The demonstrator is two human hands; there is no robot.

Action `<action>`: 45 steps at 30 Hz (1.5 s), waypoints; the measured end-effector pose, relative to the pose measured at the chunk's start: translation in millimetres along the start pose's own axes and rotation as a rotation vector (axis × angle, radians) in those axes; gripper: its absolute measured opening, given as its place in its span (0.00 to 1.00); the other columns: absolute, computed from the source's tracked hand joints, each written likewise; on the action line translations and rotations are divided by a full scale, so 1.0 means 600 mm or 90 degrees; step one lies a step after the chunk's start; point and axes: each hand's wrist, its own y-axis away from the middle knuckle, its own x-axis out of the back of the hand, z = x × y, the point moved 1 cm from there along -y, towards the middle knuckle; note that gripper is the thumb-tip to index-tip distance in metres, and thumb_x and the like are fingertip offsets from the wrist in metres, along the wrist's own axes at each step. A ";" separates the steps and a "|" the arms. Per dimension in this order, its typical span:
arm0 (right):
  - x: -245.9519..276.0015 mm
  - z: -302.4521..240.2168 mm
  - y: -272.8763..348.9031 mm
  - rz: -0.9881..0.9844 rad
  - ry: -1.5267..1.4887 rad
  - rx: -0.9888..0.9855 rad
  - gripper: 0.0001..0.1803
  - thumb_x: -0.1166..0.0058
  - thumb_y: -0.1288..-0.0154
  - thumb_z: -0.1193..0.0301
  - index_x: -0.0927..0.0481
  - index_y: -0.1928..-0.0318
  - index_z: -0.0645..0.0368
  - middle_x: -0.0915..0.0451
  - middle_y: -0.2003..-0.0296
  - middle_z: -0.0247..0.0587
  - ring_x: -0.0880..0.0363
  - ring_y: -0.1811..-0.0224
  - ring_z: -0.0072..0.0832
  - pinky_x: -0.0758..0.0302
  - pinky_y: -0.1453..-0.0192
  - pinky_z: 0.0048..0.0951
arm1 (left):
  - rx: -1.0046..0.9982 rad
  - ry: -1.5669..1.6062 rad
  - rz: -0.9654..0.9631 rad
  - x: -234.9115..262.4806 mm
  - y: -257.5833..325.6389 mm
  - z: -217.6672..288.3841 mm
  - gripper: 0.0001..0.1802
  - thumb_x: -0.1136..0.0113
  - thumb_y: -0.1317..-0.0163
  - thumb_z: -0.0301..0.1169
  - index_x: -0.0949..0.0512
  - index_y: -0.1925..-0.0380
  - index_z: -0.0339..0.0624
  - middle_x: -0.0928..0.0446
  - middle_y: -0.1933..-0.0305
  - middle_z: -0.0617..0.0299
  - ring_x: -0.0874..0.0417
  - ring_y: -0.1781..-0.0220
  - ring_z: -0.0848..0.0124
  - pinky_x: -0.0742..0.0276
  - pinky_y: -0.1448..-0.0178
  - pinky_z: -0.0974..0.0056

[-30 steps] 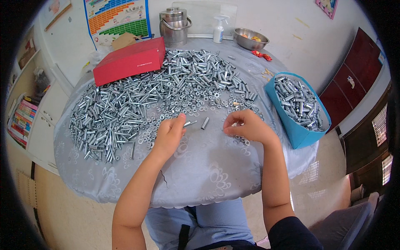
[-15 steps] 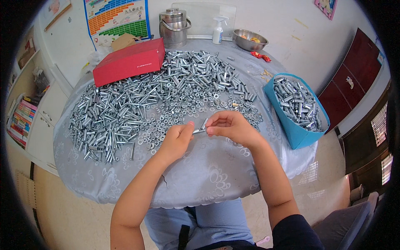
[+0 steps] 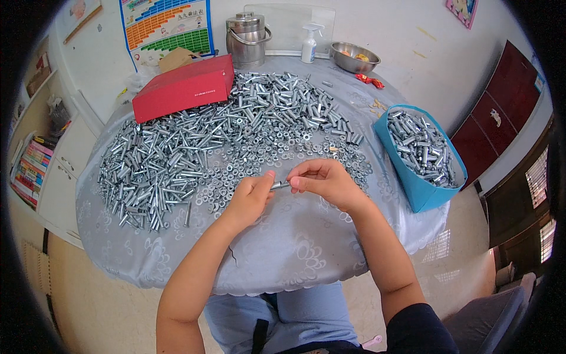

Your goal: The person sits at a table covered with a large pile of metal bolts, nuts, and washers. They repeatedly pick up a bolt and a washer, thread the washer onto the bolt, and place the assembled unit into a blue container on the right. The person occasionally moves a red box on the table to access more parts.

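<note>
Over the near middle of the table, a silver metal bolt (image 3: 279, 185) lies roughly level between my two hands. My left hand (image 3: 252, 197) is closed around its left end. At its right end, my right hand (image 3: 321, 182) pinches with thumb and fingers, which hide that end and any small part there. Just beyond my hands spread many loose nuts and washers (image 3: 236, 171). Behind and left of them is a big heap of bolts and metal sleeves (image 3: 156, 168). One single bolt (image 3: 187, 215) lies apart at the heap's near edge.
A blue fabric bin (image 3: 420, 197) full of metal sleeves stands at the right. A red box (image 3: 183, 88) rests on the heap's far side. Along the back are a steel pot (image 3: 246, 41), a spray bottle (image 3: 308, 46) and a steel bowl (image 3: 348, 61). A patterned grey cloth (image 3: 283, 253) covers the table.
The short metal piece that stuck up tilted from my right fingers no longer shows. My right hand has shifted slightly left, onto the bolt's right end. My left hand has hardly moved.
</note>
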 end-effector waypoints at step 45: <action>-0.023 0.018 -0.004 0.053 0.282 0.229 0.10 0.36 0.52 0.74 0.25 0.70 0.61 0.25 0.74 0.31 0.29 0.71 0.19 0.31 0.65 0.21 | 0.074 0.084 -0.093 -0.007 0.008 0.025 0.25 0.47 0.42 0.53 0.30 0.82 0.41 0.42 0.88 0.72 0.43 0.87 0.82 0.43 0.83 0.74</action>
